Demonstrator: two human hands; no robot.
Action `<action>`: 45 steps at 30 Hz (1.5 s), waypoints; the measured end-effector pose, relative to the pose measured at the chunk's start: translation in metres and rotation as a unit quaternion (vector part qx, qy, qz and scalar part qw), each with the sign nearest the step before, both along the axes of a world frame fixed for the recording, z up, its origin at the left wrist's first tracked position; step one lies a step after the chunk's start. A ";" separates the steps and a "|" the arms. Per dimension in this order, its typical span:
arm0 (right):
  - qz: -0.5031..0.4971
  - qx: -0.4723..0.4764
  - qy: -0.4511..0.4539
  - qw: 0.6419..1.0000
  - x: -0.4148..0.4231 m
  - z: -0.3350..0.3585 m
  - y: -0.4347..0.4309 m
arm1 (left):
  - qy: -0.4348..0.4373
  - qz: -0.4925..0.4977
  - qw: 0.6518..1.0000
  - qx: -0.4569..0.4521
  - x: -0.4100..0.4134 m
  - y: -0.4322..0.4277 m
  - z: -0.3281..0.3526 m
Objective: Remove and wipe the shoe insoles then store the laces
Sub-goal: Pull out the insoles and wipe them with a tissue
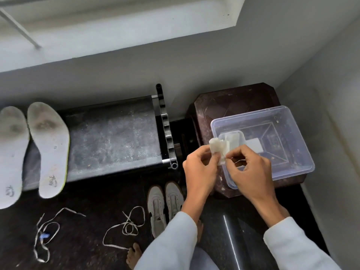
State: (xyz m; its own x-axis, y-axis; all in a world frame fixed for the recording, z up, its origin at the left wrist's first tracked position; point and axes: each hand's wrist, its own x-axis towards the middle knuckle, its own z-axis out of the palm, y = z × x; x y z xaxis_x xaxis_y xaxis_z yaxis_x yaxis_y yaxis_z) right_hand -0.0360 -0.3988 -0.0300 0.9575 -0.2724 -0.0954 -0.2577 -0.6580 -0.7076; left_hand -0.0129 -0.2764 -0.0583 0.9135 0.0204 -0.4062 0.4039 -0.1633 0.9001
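Observation:
Two white insoles [49, 147] [10, 154] lie side by side on a dark rack shelf [113, 137] at the left. A pair of white shoes [164, 203] stands on the floor below my hands. Two loose white laces [126, 227] [45, 232] lie curled on the dark floor. My left hand [200, 168] and my right hand [249, 168] both pinch a small white folded wipe [219, 148] above the near edge of a clear plastic box [292, 152].
The clear box sits on a dark reddish stool [229, 102] in the corner, with a small clear tub [233, 139] and a white item inside. Walls close in behind and on the right. My bare feet [134, 254] stand near the shoes. A small blue object [44, 236] lies by the left lace.

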 end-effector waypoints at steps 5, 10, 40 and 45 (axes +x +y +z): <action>0.016 0.128 0.017 0.991 0.003 0.005 0.051 | 0.083 0.069 0.991 -0.075 -0.009 0.050 0.006; 0.095 0.198 0.026 0.975 0.010 0.010 0.115 | 0.069 0.105 0.990 -0.070 -0.027 0.123 0.021; -0.082 0.226 0.073 0.968 -0.032 -0.002 0.414 | 0.146 0.282 0.943 -0.103 -0.051 0.415 -0.043; 0.015 0.070 0.031 0.997 -0.011 -0.016 0.425 | 0.129 0.273 0.948 -0.100 -0.053 0.426 -0.044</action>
State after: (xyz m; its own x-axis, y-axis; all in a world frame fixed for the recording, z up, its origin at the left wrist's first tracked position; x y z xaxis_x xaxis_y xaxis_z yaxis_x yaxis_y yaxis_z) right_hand -0.0469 0.0262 -0.0464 0.9557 -0.2245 -0.1906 -0.2867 -0.5619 -0.7759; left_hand -0.0660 0.1498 -0.1026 0.6585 0.3608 -0.6605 0.5906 0.2962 0.7506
